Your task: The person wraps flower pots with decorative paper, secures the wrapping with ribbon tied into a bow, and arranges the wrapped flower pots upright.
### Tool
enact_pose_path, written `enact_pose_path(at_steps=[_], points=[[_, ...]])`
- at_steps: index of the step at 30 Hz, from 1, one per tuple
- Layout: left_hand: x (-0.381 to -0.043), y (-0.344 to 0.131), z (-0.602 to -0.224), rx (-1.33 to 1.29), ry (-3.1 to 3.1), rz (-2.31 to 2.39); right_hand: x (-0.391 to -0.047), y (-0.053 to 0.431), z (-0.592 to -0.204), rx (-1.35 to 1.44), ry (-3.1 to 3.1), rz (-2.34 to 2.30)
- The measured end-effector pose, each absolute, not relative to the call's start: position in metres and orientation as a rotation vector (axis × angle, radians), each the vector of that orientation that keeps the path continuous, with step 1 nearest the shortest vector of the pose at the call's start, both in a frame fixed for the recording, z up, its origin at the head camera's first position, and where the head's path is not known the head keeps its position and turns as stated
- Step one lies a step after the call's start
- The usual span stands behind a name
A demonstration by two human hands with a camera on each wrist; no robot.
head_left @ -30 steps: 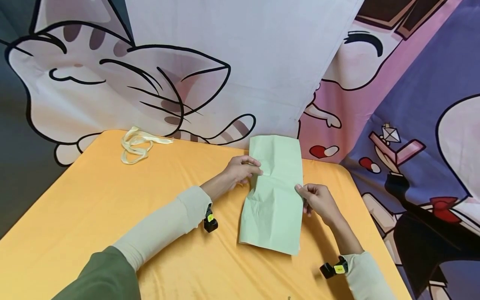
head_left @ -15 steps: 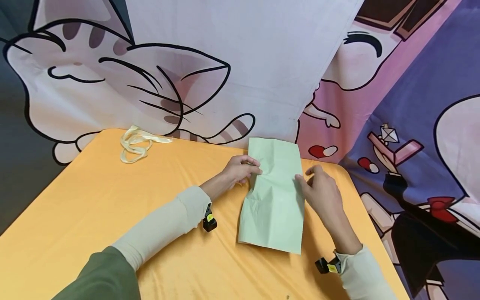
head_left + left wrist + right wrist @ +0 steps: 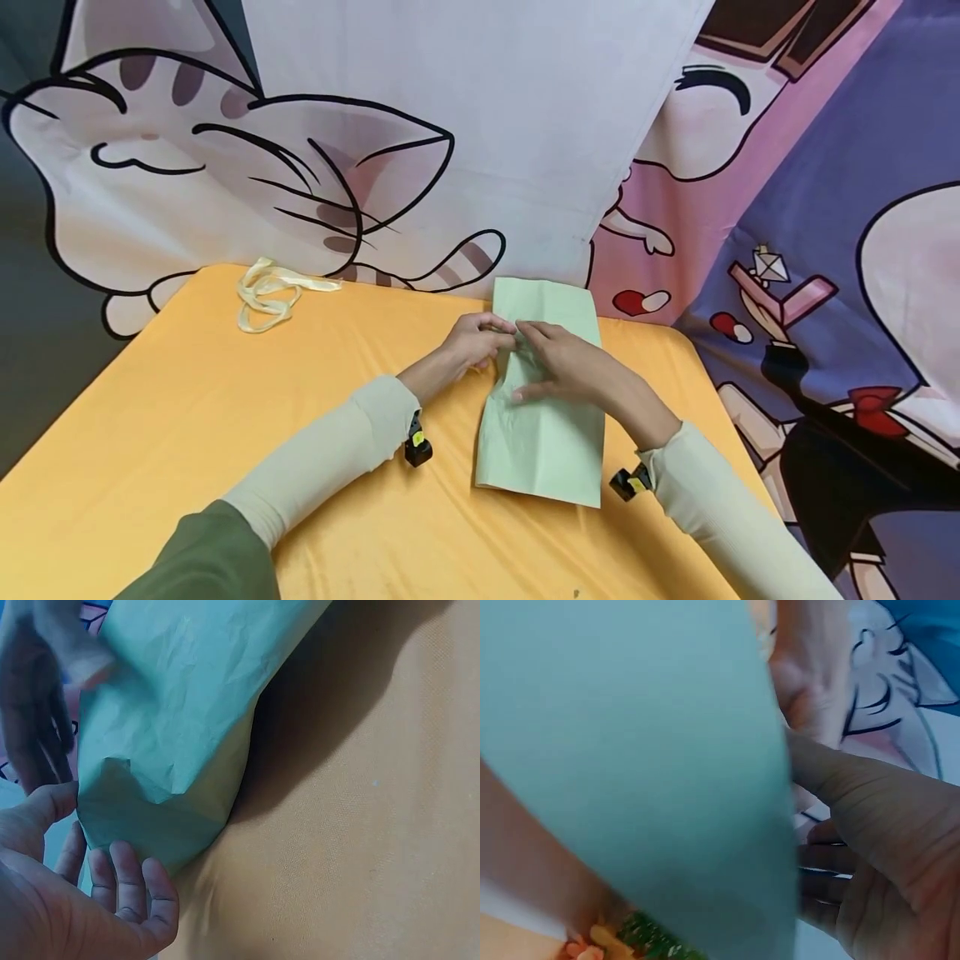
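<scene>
A tall pale green sheet of paper [image 3: 543, 454], folded over and creased near its left edge, stands out from the yellow-covered table. My left hand [image 3: 474, 340] pinches that left edge between thumb and index finger; in the left wrist view its other fingers curl loosely beside the paper [image 3: 180, 667]. Across the paper's front lies my right hand [image 3: 573, 362], fingers extended, fingertips right by the left hand's fingertips and thumb apart lower down. Under the paper's edge in the right wrist view, small orange and yellow flower-like pieces [image 3: 592, 949] and green leafy bits [image 3: 656, 941] show; the paper hides the rest.
A loosely coiled cream ribbon [image 3: 266, 292] lies at the table's back left. The yellow cloth [image 3: 360, 517] covers the table, and a cartoon-printed curtain [image 3: 420, 183] hangs along its back and right sides.
My right hand has let go of the paper's right edge and moved left across its front toward my left hand. The left hand keeps its pinch on the left edge.
</scene>
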State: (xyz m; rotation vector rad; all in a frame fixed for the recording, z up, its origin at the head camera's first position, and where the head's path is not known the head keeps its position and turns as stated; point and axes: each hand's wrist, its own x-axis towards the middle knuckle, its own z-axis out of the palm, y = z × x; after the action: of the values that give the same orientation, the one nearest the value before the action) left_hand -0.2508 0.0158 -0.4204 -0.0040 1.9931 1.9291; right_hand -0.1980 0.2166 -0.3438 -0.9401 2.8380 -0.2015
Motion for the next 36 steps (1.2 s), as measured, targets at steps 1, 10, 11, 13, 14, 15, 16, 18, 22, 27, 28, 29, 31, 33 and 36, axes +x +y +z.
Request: enact_pose_path(at_steps=[1,10,11,13,14,15,16,18,22,27,28,29,31,33,36], points=[[-0.251,0.016,-0.421,-0.008,1.990,1.928,-0.201,0.216,-0.345,-0.910,2.822,-0.183],[-0.250,0.013,-0.421,0.023,2.004,1.915,-0.213,0.218,-0.363,-0.792,2.809,-0.024],[-0.250,0.013,-0.421,0.030,2.008,1.917,-0.213,0.218,-0.366,-0.796,2.819,-0.006],[-0.250,0.013,-0.421,0.050,2.028,1.918,-0.214,0.220,-0.372,-0.812,2.847,0.030],[-0.250,0.013,-0.422,0.061,2.041,1.915,-0.214,0.220,-0.375,-0.820,2.864,0.044],[-0.249,0.013,-0.422,0.071,2.055,1.914,-0.214,0.221,-0.378,-0.827,2.881,0.057],[-0.250,0.013,-0.422,0.086,2.075,1.913,-0.215,0.221,-0.380,-0.837,2.900,0.074],[-0.250,0.013,-0.423,0.115,2.118,1.908,-0.215,0.221,-0.385,-0.859,2.940,0.100],[-0.250,0.014,-0.423,0.164,2.191,1.881,-0.217,0.219,-0.392,-0.877,3.002,0.156],[-0.251,0.013,-0.422,0.244,2.408,1.707,-0.219,0.215,-0.398,-0.846,3.040,0.199],[-0.251,0.012,-0.421,0.271,2.456,1.662,-0.219,0.214,-0.399,-0.835,3.043,0.200],[-0.251,0.012,-0.421,0.308,2.493,1.629,-0.220,0.214,-0.400,-0.827,3.047,0.204],[-0.253,0.011,-0.421,0.415,2.551,1.566,-0.221,0.213,-0.403,-0.809,3.057,0.208],[-0.256,0.011,-0.422,0.540,2.596,1.496,-0.222,0.212,-0.406,-0.794,3.071,0.201],[-0.263,0.010,-0.425,0.737,2.624,1.396,-0.223,0.212,-0.410,-0.786,3.107,0.193]])
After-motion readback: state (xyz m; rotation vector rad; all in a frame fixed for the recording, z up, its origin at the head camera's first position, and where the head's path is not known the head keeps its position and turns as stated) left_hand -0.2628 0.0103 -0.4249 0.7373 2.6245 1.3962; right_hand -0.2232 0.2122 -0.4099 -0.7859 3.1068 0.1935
